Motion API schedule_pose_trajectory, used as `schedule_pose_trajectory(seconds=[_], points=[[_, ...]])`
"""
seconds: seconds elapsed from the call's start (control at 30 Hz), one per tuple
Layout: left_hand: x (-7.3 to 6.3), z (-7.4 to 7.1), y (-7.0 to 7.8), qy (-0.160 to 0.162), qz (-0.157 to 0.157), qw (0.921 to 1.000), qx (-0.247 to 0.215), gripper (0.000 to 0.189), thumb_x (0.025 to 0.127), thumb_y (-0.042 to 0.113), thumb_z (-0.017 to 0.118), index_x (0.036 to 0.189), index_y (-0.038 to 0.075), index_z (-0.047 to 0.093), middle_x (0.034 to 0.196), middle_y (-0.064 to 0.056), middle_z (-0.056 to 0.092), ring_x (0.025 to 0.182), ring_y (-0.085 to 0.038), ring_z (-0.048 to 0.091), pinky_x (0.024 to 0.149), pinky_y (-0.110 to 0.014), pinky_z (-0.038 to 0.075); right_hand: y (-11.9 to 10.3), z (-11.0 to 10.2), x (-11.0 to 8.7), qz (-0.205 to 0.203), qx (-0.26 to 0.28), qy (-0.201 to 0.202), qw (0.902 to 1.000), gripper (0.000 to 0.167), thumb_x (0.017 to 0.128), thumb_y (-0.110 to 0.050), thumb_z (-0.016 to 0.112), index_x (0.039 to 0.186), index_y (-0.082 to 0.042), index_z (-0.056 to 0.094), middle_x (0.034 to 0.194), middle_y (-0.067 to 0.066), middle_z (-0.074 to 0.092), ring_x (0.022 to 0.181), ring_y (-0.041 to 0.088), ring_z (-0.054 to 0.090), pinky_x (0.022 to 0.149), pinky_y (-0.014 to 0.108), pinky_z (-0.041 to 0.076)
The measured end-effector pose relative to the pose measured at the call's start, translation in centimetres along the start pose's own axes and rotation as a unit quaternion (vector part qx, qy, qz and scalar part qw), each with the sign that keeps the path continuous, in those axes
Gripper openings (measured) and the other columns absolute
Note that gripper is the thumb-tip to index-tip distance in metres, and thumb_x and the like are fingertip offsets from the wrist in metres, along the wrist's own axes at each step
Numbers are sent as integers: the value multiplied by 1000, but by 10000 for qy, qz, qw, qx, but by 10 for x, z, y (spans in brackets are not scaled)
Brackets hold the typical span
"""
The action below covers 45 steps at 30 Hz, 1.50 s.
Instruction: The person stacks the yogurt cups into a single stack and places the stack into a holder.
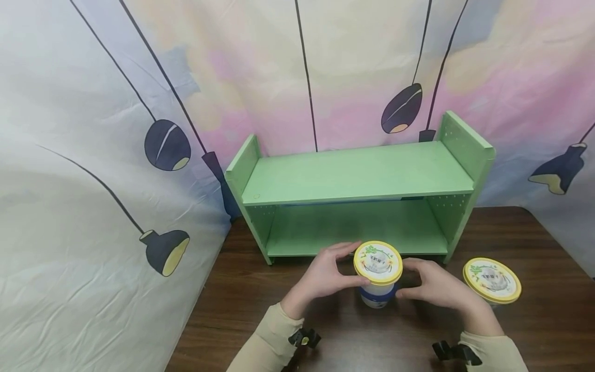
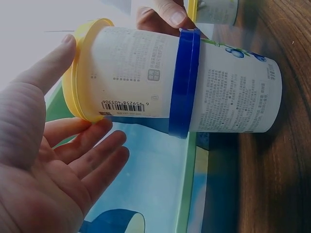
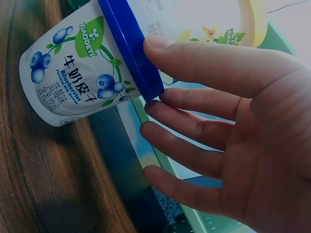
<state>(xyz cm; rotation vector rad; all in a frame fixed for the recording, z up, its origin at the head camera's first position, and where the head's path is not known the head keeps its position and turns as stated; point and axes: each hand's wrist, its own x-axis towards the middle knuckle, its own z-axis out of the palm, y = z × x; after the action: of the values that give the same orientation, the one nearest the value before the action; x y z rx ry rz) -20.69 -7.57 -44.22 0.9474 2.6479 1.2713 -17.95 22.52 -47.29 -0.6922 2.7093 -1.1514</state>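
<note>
Two white paper tubs stand stacked near the shelf's front in the head view. The upper tub [image 1: 378, 263] has a yellow lid; the lower tub [image 1: 374, 301] has a blue one and, in the right wrist view, blueberry pictures [image 3: 112, 87]. My left hand [image 1: 325, 275] grips the yellow lid's rim between thumb and fingertips, as the left wrist view also shows. On the other side, my right hand [image 1: 436, 285] holds the blue lid [image 3: 131, 48] with thumb and nearest fingertips, its other fingers spread beside it. The lower tub's base is at the tabletop.
Another yellow-lidded tub [image 1: 492, 280] stands on the dark wood table [image 1: 548, 320], right beside my right wrist. Behind the stack is a green two-level shelf [image 1: 358, 173]. A patterned cloth [image 1: 111, 206] hangs at the back and left.
</note>
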Motion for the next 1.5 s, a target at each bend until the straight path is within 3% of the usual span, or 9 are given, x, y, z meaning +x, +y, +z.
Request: schedule_pose_trajectory(seconds=[0.13, 0.33, 0.6, 0.8, 1.03, 1.3, 1.5], points=[[-1, 0, -3, -63, 47, 10000, -30, 89, 82, 42, 95, 158, 16, 56, 154, 1, 59, 146, -20, 51, 119, -49, 43, -1, 1, 1, 30, 0, -25, 10000, 72, 86, -42, 91, 139, -1, 67, 135, 13, 70, 128, 42, 64, 104, 64, 53], [-4, 7, -20, -500, 50, 9987, -125, 92, 83, 42, 95, 160, 15, 52, 159, 5, 54, 149, -15, 46, 122, -41, 40, -3, 2, 1, 46, -21, -20, 10000, 71, 85, -41, 92, 138, 0, 68, 135, 14, 70, 127, 43, 64, 103, 64, 53], [-9, 17, -37, -788, -144, 9965, -235, 82, 84, 38, 95, 154, 16, 60, 150, 6, 62, 141, -11, 54, 117, -35, 45, -2, 0, 2, 68, 21, -81, 9999, 72, 86, -42, 91, 139, -1, 67, 136, 13, 70, 127, 43, 64, 102, 64, 53], [-14, 19, -36, -520, -185, 9984, -142, 82, 85, 41, 93, 154, 13, 59, 150, 4, 62, 139, -11, 56, 114, -33, 47, -1, 1, 3, 82, 23, -101, 9999, 72, 86, -43, 91, 139, -1, 67, 136, 14, 70, 129, 43, 63, 104, 65, 52], [-16, 7, -22, 208, -103, 9960, -861, 78, 89, 37, 91, 155, 12, 58, 149, 5, 63, 134, -13, 61, 116, -41, 47, -1, 2, 3, 109, 5, -112, 9999, 73, 85, -44, 91, 139, 0, 67, 136, 15, 69, 129, 44, 62, 104, 65, 52], [-14, 6, -16, 290, -31, 9952, -931, 76, 88, 35, 92, 154, 15, 61, 150, 7, 62, 132, -10, 61, 111, -32, 50, -1, 1, 1, 133, 25, -160, 9998, 75, 87, -47, 89, 141, 0, 66, 139, 17, 68, 130, 44, 62, 104, 64, 52], [-10, 5, -13, 255, 16, 9949, -981, 70, 86, 36, 93, 149, 21, 66, 146, 11, 64, 133, -9, 60, 111, -33, 50, -8, -13, -13, 342, 179, -78, 9992, 77, 93, -45, 84, 149, 2, 59, 147, 21, 63, 136, 44, 58, 105, 62, 52]])
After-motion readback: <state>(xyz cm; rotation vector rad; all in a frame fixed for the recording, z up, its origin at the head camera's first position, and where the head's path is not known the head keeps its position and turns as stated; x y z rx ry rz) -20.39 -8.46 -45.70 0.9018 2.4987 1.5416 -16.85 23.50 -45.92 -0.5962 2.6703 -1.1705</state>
